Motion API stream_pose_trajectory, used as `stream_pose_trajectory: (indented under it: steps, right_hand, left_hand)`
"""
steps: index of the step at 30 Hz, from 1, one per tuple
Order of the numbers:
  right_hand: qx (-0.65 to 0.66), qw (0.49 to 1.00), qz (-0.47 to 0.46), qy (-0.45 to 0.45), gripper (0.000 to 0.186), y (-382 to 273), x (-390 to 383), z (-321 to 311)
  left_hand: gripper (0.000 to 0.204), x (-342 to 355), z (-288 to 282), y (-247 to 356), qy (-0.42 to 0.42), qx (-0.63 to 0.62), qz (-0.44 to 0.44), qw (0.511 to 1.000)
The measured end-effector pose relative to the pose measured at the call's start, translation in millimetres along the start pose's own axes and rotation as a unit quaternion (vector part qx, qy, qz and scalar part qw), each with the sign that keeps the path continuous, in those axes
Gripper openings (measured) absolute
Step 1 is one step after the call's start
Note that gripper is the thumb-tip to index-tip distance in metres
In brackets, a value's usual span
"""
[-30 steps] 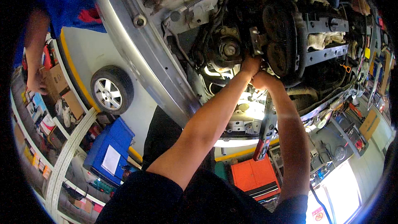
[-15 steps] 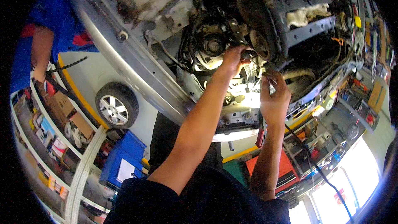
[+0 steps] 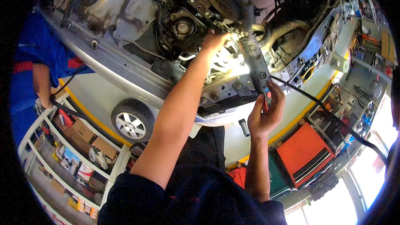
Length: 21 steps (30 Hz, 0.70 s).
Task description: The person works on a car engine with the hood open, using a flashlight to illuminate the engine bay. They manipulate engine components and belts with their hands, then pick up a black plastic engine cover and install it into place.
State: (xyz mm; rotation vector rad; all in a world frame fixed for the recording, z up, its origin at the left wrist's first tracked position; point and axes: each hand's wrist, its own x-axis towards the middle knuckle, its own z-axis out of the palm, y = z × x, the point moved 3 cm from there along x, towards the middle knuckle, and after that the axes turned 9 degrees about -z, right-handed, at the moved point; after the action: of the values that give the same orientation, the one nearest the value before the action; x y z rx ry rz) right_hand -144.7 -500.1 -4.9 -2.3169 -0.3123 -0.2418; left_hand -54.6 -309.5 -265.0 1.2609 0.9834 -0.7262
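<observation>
lamp (image 3: 255,64) held across the near edge of the engine bay (image 3: 143,10)

your right hand (image 3: 268,112) was found gripping the lamp's lower end, thumb on its left side, the other fingers curled around its right. the lamp, a long dark bar with a red section by your fingertips, slanted up across the near edge, and the metal parts (image 3: 227,62) just left of it were brightly lit.

your left hand (image 3: 213,43) was inside the engine bay, left of the lamp and near a round pulley (image 3: 182,27). its fingertips were lost in the glare; whether they were spread, pressed together or pinching anything could not be told.

a dark cable (image 3: 316,101) ran from beside the lamp toward the right. a silver fender (image 3: 125,79) bounded the left edge of the bay, with a wheel (image 3: 130,125) below it. a red tool chest (image 3: 303,152) stood right of your right forearm. at far left, a co-worker (image 3: 29,71) in blue had one hand near the upper corner of a white rack (image 3: 118,160).
</observation>
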Motion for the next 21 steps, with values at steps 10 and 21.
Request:
stream_pose_trajectory:
  steps: [10,21]
  right_hand:
    - [-0.128,0.992,-0.006,-0.016,0.037,24,-5,-35]
    - [-0.125,0.96,0.129,-0.214,0.068,47,-15,-25]
  left_hand:
    - [0.022,5,3,-16,0.031,-0.068,0.063,0.995]
    - [0.05,-18,9,0,-0.025,-0.04,0.07,0.996]
